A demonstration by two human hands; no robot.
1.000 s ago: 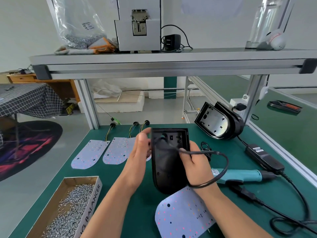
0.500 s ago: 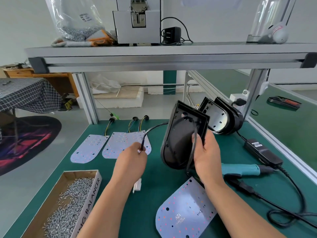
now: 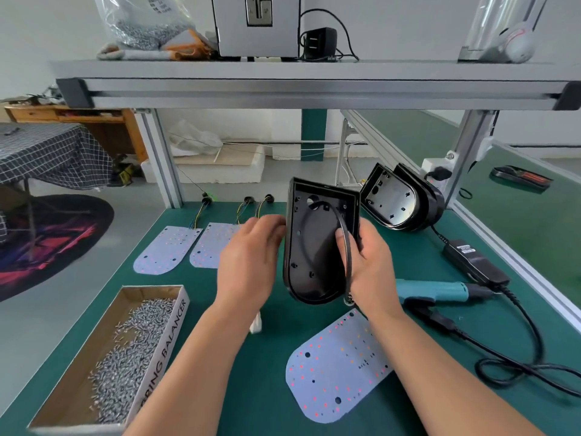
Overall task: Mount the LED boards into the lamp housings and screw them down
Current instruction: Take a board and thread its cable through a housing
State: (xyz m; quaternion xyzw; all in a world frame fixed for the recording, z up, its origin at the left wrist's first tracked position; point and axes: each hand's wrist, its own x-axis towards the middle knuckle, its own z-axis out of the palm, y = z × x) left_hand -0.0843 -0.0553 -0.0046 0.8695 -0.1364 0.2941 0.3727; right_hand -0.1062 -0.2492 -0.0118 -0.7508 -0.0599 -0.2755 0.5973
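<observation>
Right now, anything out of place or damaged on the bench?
Only the black cable: it loops across the open cavity of the lamp housing, held there by the right hand, where the LED board would likely seat. Nothing looks spilled or damaged.

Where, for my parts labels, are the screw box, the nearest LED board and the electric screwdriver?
screw box (image 3: pixel 166 347): head view, printed side wall.
nearest LED board (image 3: pixel 338 369): head view, board's middle.
electric screwdriver (image 3: pixel 434 289): head view, teal handle.
</observation>
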